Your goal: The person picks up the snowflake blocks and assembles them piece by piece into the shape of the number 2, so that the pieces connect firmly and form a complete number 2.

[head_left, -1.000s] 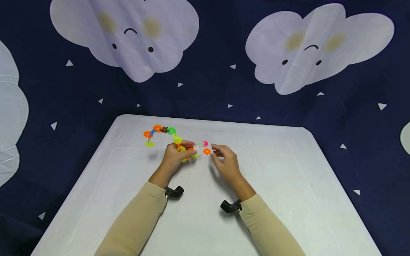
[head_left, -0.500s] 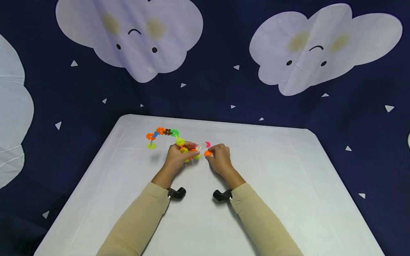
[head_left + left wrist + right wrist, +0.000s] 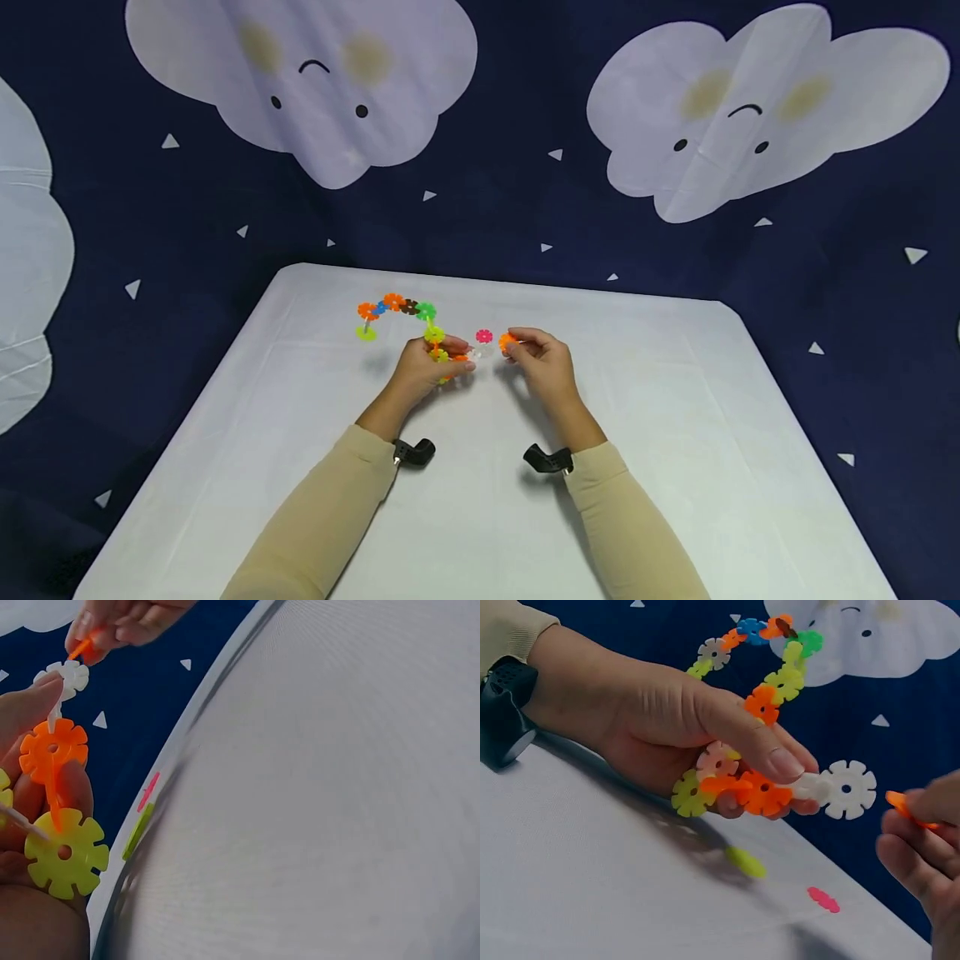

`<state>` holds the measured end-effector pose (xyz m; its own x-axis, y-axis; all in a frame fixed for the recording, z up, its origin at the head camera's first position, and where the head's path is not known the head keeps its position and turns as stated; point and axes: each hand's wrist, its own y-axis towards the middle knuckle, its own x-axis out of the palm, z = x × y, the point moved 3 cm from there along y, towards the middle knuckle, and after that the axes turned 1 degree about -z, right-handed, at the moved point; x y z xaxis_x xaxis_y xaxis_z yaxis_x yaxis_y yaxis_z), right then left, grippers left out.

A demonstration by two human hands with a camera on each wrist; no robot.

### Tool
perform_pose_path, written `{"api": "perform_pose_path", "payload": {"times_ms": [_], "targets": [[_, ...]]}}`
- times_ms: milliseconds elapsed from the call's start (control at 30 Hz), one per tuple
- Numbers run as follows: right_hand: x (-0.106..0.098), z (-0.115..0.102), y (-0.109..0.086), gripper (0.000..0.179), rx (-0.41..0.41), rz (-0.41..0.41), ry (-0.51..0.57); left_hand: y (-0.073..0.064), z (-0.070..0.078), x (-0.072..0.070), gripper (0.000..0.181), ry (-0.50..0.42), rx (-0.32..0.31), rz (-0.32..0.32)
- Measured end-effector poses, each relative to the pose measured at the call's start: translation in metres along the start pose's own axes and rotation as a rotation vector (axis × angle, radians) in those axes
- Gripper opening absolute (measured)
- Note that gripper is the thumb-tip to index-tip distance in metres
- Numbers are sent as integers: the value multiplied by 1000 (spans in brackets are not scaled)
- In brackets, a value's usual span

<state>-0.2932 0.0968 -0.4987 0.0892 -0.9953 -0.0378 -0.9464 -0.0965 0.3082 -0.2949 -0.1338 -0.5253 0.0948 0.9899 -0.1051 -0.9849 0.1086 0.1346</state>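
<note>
My left hand (image 3: pixel 416 371) grips a long chain of interlocked flower-shaped snowflake discs (image 3: pixel 784 682) in orange, yellow, green, brown, blue and white. The chain arches up and away behind the hand. In the right wrist view, a white disc (image 3: pixel 847 789) sticks out at the end past the left thumb and fingertips. My right hand (image 3: pixel 553 373) pinches a single orange disc (image 3: pixel 507 342) between thumb and fingers, a short gap to the right of that white end. A pink disc (image 3: pixel 823 899) and a yellow-green disc (image 3: pixel 745 862) lie loose on the table below the left hand.
A white-covered table (image 3: pixel 675 458) spreads beneath both hands. Behind its far edge hangs a dark blue cloth (image 3: pixel 510 208) printed with clouds and small triangles. Black devices are strapped at the left wrist (image 3: pixel 414 452) and the right wrist (image 3: pixel 547 458).
My right hand has reached in, taken hold of the orange disc and drawn it up and right. The left hand has shifted slightly right with the chain.
</note>
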Motion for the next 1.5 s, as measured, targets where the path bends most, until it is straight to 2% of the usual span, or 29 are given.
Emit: {"api": "perform_pose_path", "payload": {"times_ms": [167,433,667,900,1100,1333,1500], "targets": [[0,-7,0,34,-13,-119,-39,-1,3,-1,34,27,13,-9],[0,-43,-8,34,-41,-192,-123,0,3,1,33,62,32,-57],[-5,-42,-6,35,-18,-255,-84,-1,3,1,35,48,22,-85],[-3,-39,-5,32,-83,-340,-68,-2,2,0,35,38,31,-112],[-2,-40,-7,28,-150,-353,-51,-2,4,1,36,65,20,-131],[-5,-36,-7,25,-109,-307,-48,-2,3,1,38,64,13,-131],[-5,-33,-8,23,-101,-251,-50,-3,3,1,37,68,11,-101]]}}
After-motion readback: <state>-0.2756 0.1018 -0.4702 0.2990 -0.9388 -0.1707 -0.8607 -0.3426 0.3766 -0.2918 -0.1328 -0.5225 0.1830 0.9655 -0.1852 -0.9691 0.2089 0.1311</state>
